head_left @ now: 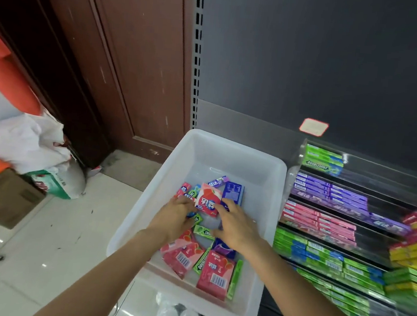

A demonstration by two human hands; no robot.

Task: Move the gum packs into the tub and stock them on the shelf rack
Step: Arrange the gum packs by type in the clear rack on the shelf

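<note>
A white translucent tub holds several loose gum packs: pink, green, blue and purple. Both my hands reach down into it. My left hand has its fingers curled round the left edge of a pink gum pack that stands tilted up above the pile. My right hand lies with spread, relaxed fingers over the packs beside it, touching a blue pack. More pink packs and green packs lie near my wrists. The shelf rack stands right of the tub.
The rack's clear tiers hold rows of green, purple, pink and yellow gum packs. A dark back panel rises behind. Left are a brown door, white bags and a cardboard box on the tiled floor.
</note>
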